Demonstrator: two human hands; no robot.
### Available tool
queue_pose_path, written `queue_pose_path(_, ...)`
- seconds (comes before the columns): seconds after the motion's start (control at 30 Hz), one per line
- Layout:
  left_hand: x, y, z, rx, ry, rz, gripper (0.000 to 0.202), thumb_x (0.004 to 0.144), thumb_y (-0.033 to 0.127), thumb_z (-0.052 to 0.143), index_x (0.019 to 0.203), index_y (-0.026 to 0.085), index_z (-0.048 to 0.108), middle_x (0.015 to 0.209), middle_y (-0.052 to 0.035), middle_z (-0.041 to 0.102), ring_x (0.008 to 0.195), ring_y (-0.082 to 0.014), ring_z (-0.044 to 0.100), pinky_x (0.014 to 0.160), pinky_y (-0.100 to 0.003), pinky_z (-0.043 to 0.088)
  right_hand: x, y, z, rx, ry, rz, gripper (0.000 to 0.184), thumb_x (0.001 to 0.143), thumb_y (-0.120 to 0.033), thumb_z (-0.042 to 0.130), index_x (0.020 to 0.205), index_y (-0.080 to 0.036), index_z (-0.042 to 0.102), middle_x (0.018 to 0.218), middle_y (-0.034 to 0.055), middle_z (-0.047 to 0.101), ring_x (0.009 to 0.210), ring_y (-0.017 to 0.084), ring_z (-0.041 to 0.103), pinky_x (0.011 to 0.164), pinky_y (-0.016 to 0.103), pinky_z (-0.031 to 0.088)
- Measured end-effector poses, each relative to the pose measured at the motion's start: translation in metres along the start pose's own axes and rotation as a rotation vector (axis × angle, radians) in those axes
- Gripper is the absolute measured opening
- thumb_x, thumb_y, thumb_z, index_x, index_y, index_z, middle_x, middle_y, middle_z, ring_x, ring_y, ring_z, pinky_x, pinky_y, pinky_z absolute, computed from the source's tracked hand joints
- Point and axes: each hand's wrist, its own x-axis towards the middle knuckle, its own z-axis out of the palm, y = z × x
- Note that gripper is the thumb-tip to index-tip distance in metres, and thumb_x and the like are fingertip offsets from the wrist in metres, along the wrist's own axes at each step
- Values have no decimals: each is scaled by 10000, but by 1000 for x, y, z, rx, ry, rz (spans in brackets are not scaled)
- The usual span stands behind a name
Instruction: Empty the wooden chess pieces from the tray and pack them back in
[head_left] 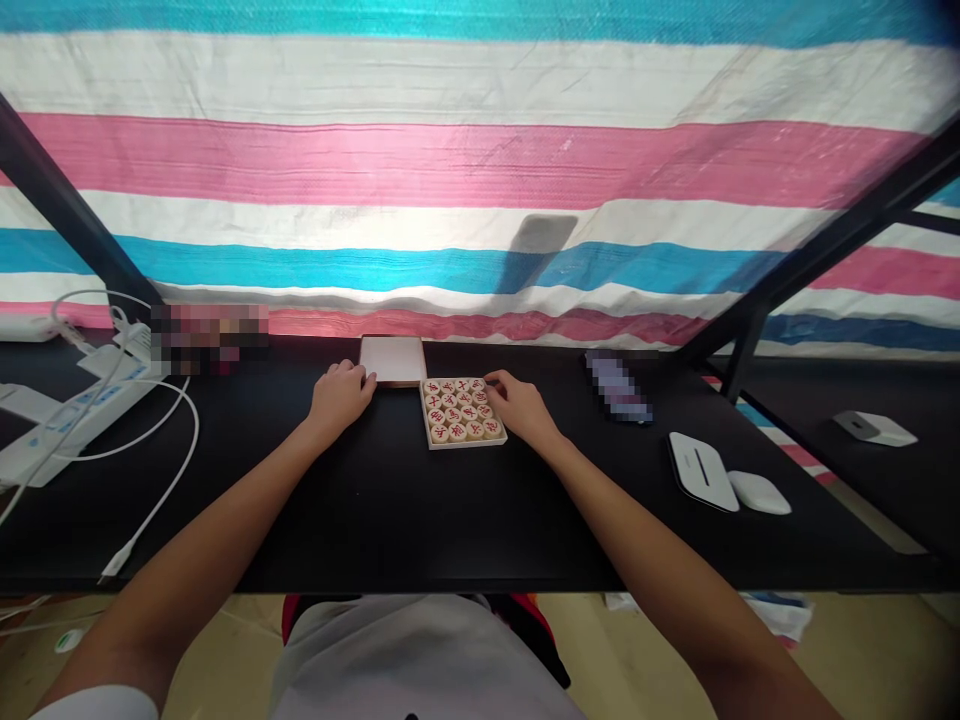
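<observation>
We find the right hand (521, 405) at the box (469, 445) of xiangqi pieces (453, 414), left hand (339, 396) beside the lid (393, 360) — we cannot tell either grip.

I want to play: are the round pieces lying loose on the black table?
No, the round pieces sit in rows inside the shallow white box.

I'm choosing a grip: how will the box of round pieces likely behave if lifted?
The box is probably fairly stiff, given its straight walls. It may feel heavy for its size, packed with rows of pieces. Being open-topped, it could spill them if tilted; their round shape suggests they'd roll.
</observation>
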Motion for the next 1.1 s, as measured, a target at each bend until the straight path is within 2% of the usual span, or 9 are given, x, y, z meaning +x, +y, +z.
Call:
queue_pose_path(0.13, 2, -3, -1, -7, -17, -62, 326, 891, 343, 391, 848, 169, 663, 951, -104, 618, 921, -267, 562, 725, -351, 468, 3, 6, -3, -71, 43, 77, 266, 870, -295, 466, 1078, -235, 622, 912, 41, 710, 831, 227, 639, 691, 299, 419)
queue_pose_path(0.3, 1, -1, -4, 3, -37, -59, 324, 863, 301, 381, 850, 156, 671, 967, -115, 616, 933, -271, 552, 742, -364, 473, 7, 14, -6, -88, 88, 146, 269, 875, -315, 457, 1069, -231, 624, 939, 58, 715, 862, 244, 643, 704, 313, 428)
queue_pose_path(0.57, -4, 4, -10, 46, -108, -25, 377, 868, 328, 368, 857, 142, 696, 981, -130, 623, 959, -281, 547, 735, -352, 468, 10, 18, -5, -63, 103, 150, 243, 875, -326, 456, 1008, -232, 637, 931, 61, 712, 862, 245, 641, 723, 322, 435)
queue_pose_path(0.7, -7, 7, -14, 114, -151, -2, 437, 898, 347, 332, 882, 124, 708, 958, -146, 640, 958, -295, 571, 749, -359, 462, 11, 21, -3, -47, 111, 124, 242, 877, -321, 455, 1001, -231, 643, 941, 58, 711, 856, 235, 641, 726, 316, 436)
queue_pose_path(0.9, -7, 7, -18, 74, -249, -91, 555, 940, 481, 262, 939, 127, 688, 934, -142, 670, 868, -297, 635, 718, -368, 472, 11, 21, -1, 18, 71, 30, 242, 882, -319, 465, 1021, -233, 642, 949, 45, 713, 828, 203, 639, 716, 296, 439)
queue_pose_path(0.97, -6, 5, -15, 61, -229, -68, 553, 949, 488, 248, 955, 135, 674, 951, -135, 668, 903, -295, 628, 737, -367, 474, 9, 18, -1, 40, 40, -25, 239, 879, -316, 472, 1019, -224, 643, 946, 45, 711, 784, 183, 631, 702, 285, 439)
queue_pose_path(1.1, -2, -3, -5, 62, -115, -15, 471, 963, 428, 268, 1027, 133, 629, 1029, -137, 643, 1003, -276, 587, 818, -353, 460, 3, 9, -4, 78, -21, -111, 209, 861, -307, 496, 975, -205, 637, 869, 33, 701, 712, 157, 605, 685, 274, 439)
